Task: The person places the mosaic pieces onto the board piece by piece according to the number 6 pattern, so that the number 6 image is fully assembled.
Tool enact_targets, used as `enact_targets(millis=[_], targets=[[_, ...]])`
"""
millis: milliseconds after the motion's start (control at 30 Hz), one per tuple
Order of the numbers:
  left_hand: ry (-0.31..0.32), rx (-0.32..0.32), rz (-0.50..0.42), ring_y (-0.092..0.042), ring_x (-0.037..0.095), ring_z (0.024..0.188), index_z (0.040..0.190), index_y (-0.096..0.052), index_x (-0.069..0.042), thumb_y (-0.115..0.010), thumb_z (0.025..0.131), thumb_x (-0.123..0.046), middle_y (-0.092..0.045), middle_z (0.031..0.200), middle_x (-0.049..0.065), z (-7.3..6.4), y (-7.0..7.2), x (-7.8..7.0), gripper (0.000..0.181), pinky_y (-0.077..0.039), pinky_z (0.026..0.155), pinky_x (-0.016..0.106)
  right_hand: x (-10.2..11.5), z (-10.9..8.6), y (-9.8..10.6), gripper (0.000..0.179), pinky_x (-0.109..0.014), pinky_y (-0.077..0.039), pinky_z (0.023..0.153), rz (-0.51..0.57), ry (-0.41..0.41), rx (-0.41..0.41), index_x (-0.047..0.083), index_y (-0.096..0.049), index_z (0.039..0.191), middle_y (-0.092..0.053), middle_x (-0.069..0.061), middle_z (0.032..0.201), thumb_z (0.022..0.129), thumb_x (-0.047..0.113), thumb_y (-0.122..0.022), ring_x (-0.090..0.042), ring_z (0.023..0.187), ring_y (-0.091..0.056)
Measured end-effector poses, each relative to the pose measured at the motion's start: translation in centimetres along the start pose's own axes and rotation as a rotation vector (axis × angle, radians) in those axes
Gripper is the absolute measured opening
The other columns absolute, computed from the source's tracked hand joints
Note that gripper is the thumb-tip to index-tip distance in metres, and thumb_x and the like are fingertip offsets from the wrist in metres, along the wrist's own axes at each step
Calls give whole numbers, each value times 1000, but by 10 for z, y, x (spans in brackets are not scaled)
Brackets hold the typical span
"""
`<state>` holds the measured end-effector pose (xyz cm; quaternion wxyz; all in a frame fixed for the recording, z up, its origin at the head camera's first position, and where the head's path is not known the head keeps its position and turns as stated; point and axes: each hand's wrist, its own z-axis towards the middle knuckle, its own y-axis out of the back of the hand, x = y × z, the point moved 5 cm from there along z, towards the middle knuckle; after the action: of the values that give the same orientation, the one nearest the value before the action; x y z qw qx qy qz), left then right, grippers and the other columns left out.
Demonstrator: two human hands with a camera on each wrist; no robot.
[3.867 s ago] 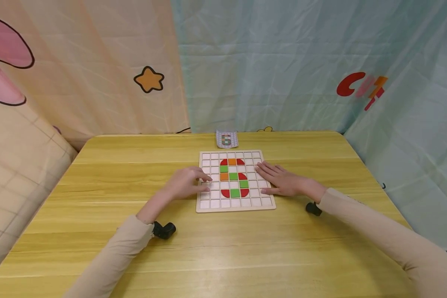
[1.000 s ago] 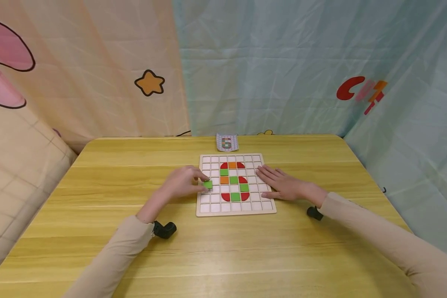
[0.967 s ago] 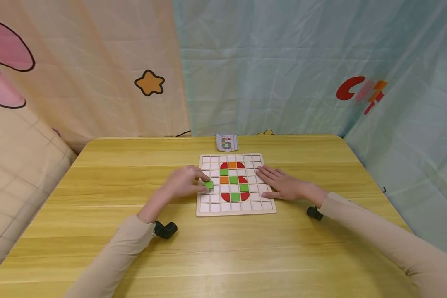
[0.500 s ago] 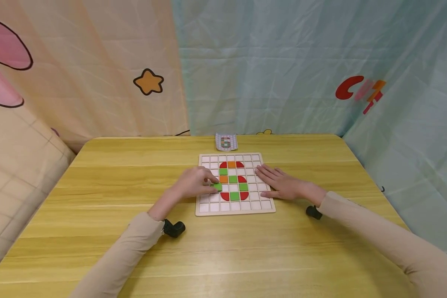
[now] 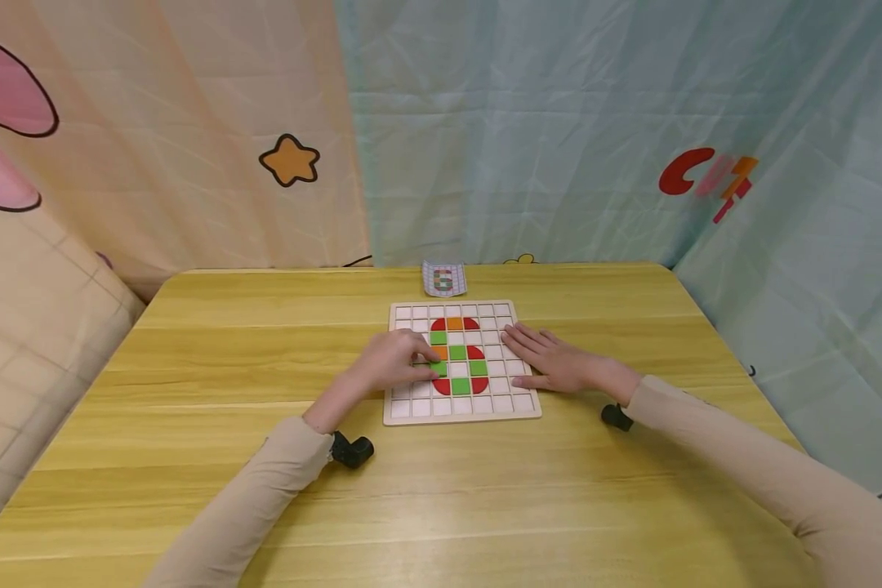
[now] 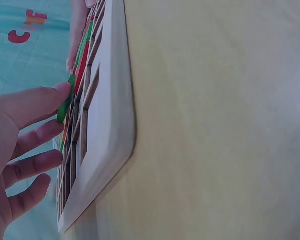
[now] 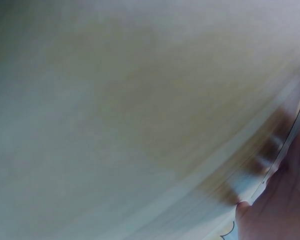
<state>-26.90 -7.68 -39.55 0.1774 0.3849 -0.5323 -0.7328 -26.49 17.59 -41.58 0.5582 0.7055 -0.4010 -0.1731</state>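
Note:
A square wooden grid board point(image 5: 404, 408) lies on the table, with red, orange and green tiles set in its cells in the shape of a 6. My left hand point(image 5: 393, 359) reaches over the board's left side and pinches a green square tile point(image 6: 65, 102) between thumb and index finger. In the head view that tile point(image 5: 439, 370) sits at the cell below the orange one, above a red corner tile point(image 5: 442, 386). The other left fingers stay spread apart. My right hand point(image 5: 554, 361) rests on the board's right edge, fingers straight.
Behind the board lies a small pattern card point(image 5: 444, 279) showing a coloured 6. The wooden table point(image 5: 441, 506) reaches back to hanging printed curtains point(image 5: 559, 163). Black wrist devices point(image 5: 353, 451) hang below both sleeves.
My left hand first hovered at the board's left edge with no tile showing, then held the green tile there. It has carried the tile right to the 6's left column. The right hand stays put.

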Motion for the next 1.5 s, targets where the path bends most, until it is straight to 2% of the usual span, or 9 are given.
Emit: enact_targets(millis=[200,567,800,1233,1367,1500], targets=[[16,7,-20,-63,10,89,101,-77,-18,-73,84,-30,-72,98,-6,-1,-2,-1,21,-46,68,25,0,1,-1,83,-55,-8,118,0,-3,7,12,0,155,5,-8,163,97,57,-38,-29,150,5],[18,9,-42,-62,11,89,102,-77,-18,-72,86,-28,-71,98,-5,-4,-4,-2,20,-47,72,28,1,1,-2,83,-56,-8,118,-1,-5,7,12,0,155,5,-8,163,97,57,-38,-30,150,5],[16,-6,-37,-58,9,83,100,-77,-20,-72,86,-28,-70,95,-6,-4,-4,2,17,-45,67,26,0,4,-1,82,-56,-7,118,-14,6,3,13,1,155,6,-8,163,98,57,-37,-29,150,6],[13,-25,-22,-59,8,83,100,-77,-20,-72,86,-28,-70,96,-6,-4,-4,4,17,-46,67,25,-6,8,-1,83,-58,-8,116,-13,15,-2,11,0,155,4,-11,163,98,57,-38,-33,150,3],[2,-20,-48,-60,8,86,101,-77,-19,-71,86,-27,-70,96,-6,-4,-5,3,17,-47,69,25,-6,6,-1,83,-57,-7,117,-6,16,-1,12,0,155,4,-9,163,97,57,-39,-31,150,3],[13,-46,-131,-62,14,94,103,-76,-15,-69,88,-25,-70,99,-2,-7,-3,5,19,-50,79,31,-6,2,1,82,-58,-5,117,34,23,-27,11,-3,155,2,-10,163,97,55,-42,-32,150,3]])
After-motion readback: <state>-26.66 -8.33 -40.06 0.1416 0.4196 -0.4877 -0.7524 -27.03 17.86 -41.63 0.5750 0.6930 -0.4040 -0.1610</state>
